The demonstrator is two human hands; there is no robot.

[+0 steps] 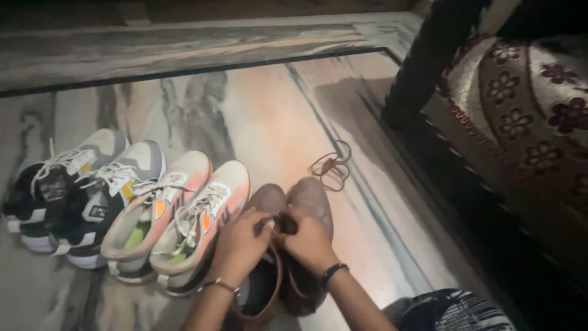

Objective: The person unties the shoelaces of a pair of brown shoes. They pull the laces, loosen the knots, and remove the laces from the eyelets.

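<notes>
A pair of brown boots (306, 196) stands on the marble floor (269, 122) in front of me. My left hand (241, 245) grips the top of the left boot (264, 199) near its tongue. My right hand (311, 242) is closed on the right boot at the same spot, and both hands meet over the dark lace area. A loose brown shoelace (331, 165) lies coiled on the floor just beyond the boots' toes. Each wrist wears a bracelet.
A pair of peach and white sneakers (184, 214) sits left of the boots. A grey, black and white pair (73, 190) stands further left. A dark bed leg (422, 67) and a flowered bedspread (527, 104) fill the right side. My knee (453, 312) shows at the bottom.
</notes>
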